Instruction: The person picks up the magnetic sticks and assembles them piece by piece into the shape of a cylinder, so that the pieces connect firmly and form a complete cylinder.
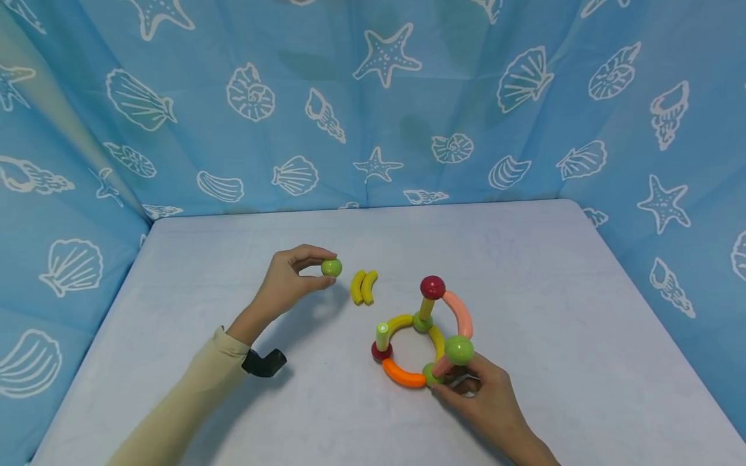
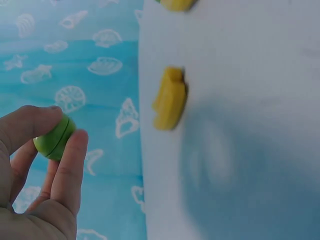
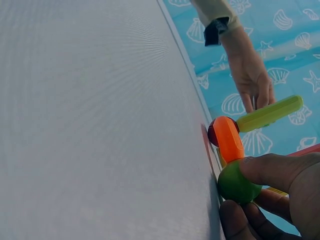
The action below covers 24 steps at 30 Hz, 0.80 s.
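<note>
My left hand pinches a green ball between thumb and fingertips, above the table and left of two curved yellow sticks. In the left wrist view the green ball shows a dark seam line. With my right hand I grip a green ball at the near corner of a ball-and-stick structure. That structure has a ring of yellow and orange curved sticks, a red ball on a yellow upright, a pink arch, a raised green ball, and a light green upright stick on a dark red ball.
A white table lies under everything. Behind and beside it hangs a blue curtain with white shells and starfish. A black wrist strap piece sits at my left sleeve cuff.
</note>
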Available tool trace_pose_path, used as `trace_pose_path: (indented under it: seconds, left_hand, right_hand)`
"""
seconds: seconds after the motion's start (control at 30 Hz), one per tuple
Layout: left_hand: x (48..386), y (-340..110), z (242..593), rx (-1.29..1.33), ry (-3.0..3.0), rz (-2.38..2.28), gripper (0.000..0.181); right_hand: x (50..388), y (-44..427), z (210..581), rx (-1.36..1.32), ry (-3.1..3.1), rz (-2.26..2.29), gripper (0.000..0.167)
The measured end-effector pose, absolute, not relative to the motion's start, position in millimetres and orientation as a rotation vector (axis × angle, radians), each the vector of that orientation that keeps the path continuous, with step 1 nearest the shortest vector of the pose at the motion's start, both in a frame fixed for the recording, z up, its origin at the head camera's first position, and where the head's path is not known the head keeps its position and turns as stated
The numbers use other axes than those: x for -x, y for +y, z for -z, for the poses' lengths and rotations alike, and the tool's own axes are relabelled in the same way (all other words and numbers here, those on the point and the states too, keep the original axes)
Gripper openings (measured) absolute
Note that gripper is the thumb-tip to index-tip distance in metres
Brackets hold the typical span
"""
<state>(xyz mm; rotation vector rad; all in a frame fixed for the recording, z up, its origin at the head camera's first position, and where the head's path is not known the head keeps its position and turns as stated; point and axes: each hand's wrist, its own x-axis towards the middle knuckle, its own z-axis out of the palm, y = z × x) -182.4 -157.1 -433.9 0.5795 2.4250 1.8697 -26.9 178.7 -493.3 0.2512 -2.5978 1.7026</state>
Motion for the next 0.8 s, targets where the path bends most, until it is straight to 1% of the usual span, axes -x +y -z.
trace_pose_path:
  seconds: [0.3, 0.47, 0.63, 0.8]
  left_hand:
    - [143.3, -148.6, 419.0, -0.595, 2.464, -1.868, 0.033]
    - [124.5, -142.1, 412.2, -0.639, 2.334, -1.949, 0.034]
    - [114.9, -132.3, 406.6, -0.723, 2.151, -2.038, 0.036]
    - [108.2, -121.4, 398.0, -0.756, 2.111, -2.025, 0.036]
  right_hand:
    - [26.1, 177.8, 494.1, -0.228, -2.592, -1.700, 0.040]
    - [26.6, 178.0, 494.6, -0.232, -2.602, -1.704, 0.040]
    - [27.5, 178.1, 494.6, -0.241, -2.586, -1.718, 0.040]
    - [27.6, 178.0, 494.6, -0.242, -2.586, -1.713, 0.040]
